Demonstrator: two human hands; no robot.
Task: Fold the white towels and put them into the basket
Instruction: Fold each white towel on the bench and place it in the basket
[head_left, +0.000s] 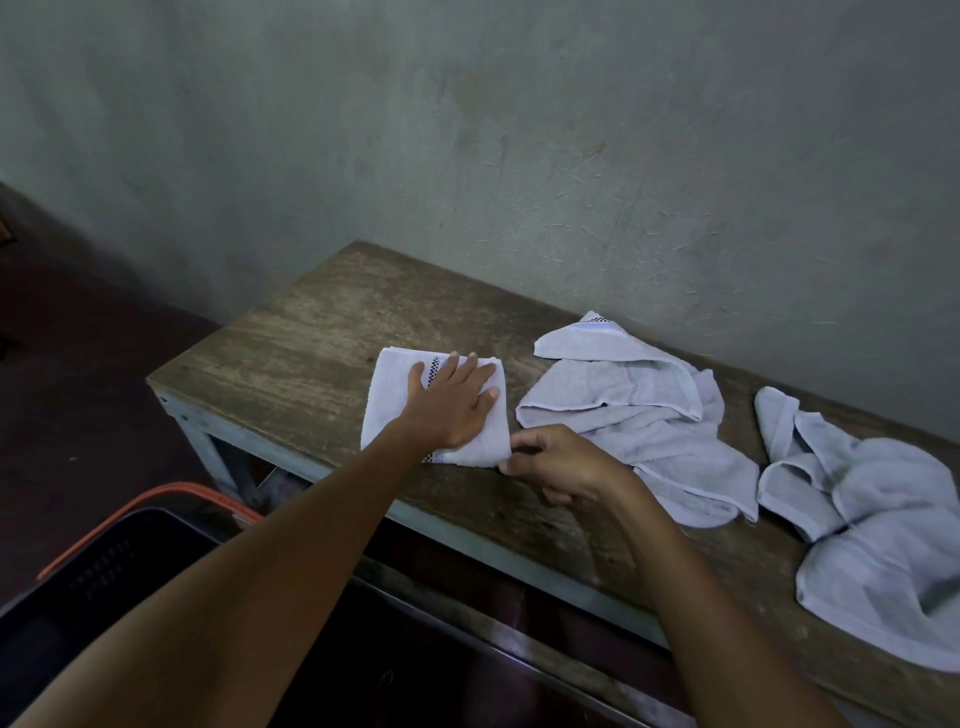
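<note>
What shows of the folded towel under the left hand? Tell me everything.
The folded towel is white, terry-looking cloth folded into a compact rectangle. A black-and-white checked band shows on top and at its near edge. It lies flat on the wooden bench, toward the left end. The left hand presses flat on top of it, and the right hand pinches its near right corner.

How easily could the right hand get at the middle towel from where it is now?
Probably yes, easily: the right hand sits right beside the middle towel, with nothing between them on the bench. It would first have to let go of the folded towel corner it pinches.
</note>
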